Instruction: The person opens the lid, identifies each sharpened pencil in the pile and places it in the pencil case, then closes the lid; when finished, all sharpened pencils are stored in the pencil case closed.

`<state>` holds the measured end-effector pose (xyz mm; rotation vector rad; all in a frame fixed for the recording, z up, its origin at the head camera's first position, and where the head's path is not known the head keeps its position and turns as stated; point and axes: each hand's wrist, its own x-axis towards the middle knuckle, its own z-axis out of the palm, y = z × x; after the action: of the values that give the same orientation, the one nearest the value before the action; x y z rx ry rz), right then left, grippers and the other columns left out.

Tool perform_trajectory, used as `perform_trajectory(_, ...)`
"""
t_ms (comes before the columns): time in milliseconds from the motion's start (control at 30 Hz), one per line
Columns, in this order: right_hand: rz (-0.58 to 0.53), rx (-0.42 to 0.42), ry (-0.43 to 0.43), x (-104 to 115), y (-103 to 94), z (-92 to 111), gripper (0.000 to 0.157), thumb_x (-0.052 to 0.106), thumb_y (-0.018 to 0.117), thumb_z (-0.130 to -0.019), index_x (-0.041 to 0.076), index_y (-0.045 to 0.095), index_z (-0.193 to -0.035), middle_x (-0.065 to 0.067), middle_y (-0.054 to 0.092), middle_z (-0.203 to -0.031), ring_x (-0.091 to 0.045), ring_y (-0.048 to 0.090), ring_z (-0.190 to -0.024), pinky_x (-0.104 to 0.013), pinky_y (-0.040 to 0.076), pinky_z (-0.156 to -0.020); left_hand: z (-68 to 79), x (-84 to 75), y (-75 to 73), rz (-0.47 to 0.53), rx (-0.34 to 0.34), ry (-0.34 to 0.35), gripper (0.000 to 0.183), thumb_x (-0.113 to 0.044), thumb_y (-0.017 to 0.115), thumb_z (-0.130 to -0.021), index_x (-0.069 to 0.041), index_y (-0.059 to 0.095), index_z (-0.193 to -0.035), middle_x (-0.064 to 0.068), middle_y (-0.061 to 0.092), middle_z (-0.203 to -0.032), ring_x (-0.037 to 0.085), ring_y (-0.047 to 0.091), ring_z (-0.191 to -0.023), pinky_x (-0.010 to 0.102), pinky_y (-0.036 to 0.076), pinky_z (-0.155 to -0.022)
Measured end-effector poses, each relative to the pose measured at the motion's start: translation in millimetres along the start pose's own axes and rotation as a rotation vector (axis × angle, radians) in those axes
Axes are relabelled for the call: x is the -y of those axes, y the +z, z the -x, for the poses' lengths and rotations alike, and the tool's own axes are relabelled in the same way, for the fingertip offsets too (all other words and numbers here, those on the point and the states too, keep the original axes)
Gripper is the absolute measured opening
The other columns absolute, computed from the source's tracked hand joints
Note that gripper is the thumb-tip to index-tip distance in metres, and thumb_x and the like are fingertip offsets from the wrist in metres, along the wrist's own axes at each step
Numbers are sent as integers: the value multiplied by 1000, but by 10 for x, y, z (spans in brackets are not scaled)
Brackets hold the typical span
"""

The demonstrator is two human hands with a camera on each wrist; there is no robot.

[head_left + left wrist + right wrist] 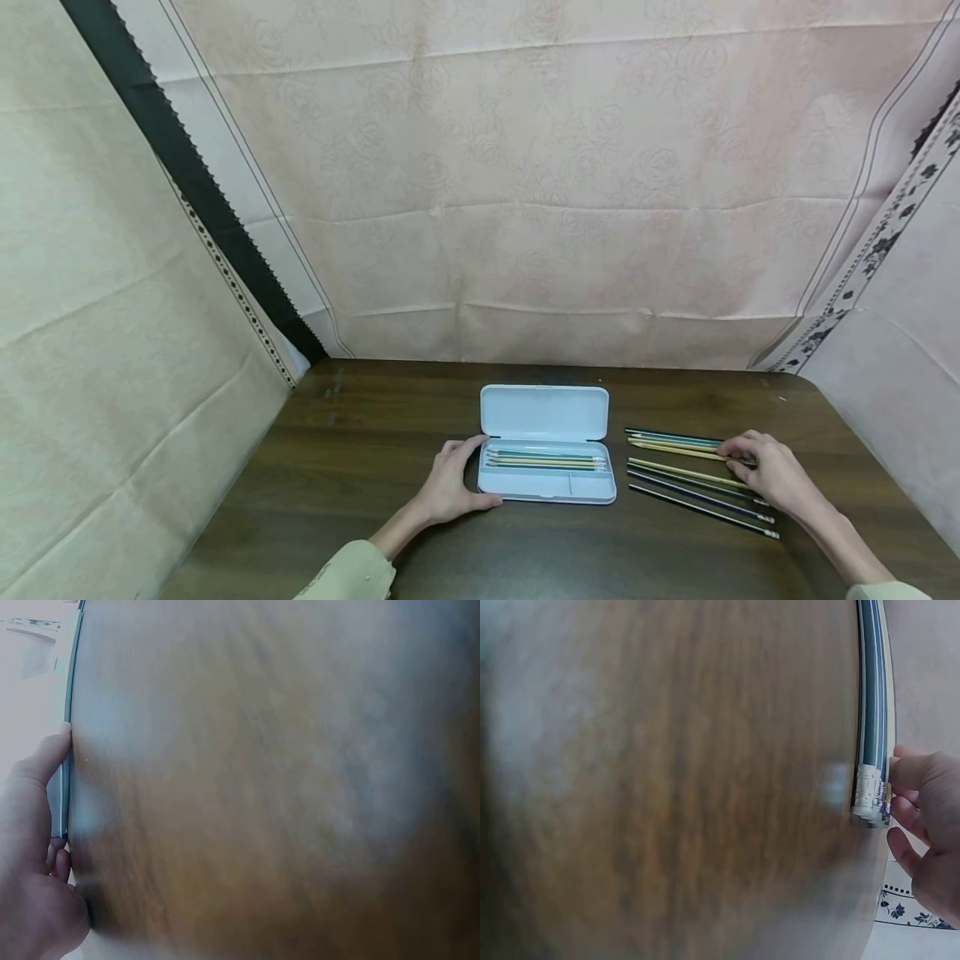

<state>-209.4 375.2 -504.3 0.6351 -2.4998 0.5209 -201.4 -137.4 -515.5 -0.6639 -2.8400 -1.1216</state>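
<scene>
An open light-blue pencil case [540,492] lies on the table, several pencils [543,460] in its long compartment. My left hand [453,483] holds its left end, thumb along the front edge and fingers at the back-left corner. In the left wrist view that hand [30,825] lies against the case's edge. To the right of the case, my right hand [768,471] pinches the eraser end of a yellow pencil [675,450] among loose pencils. The right wrist view shows its fingers [911,772] beside the pencils' white erasers [866,795]; the exact contact is partly hidden.
Nearer the front, a separate yellow pencil [682,472] and dark pencils [697,508] lie slanted on the brown wooden table [390,400]. The case's raised lid [543,412] stands behind its tray. Pale cloth [525,208] hangs behind and at both sides.
</scene>
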Motion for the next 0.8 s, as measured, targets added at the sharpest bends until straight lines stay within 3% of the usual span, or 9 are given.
perform_trajectory(433, -16, 90, 53, 15, -24, 9, 34, -13, 83, -67, 16, 72, -83, 11, 59, -80, -2, 51, -69, -31, 45, -57, -3, 6, 7, -5, -7, 13, 90, -48, 86, -75, -11, 45, -147, 11, 51, -139, 32, 41, -124, 57, 39, -94)
perform_trajectory(800, -58, 12, -31, 79, -22, -8, 38, -15, 82, -64, 17, 71, -82, 12, 58, -79, 1, 49, -69, -28, 44, -56, -5, 21, 10, -4, -5, 5, 91, -48, 86, -75, -12, 45, -148, 11, 51, -139, 32, 40, -124, 57, 39, -93)
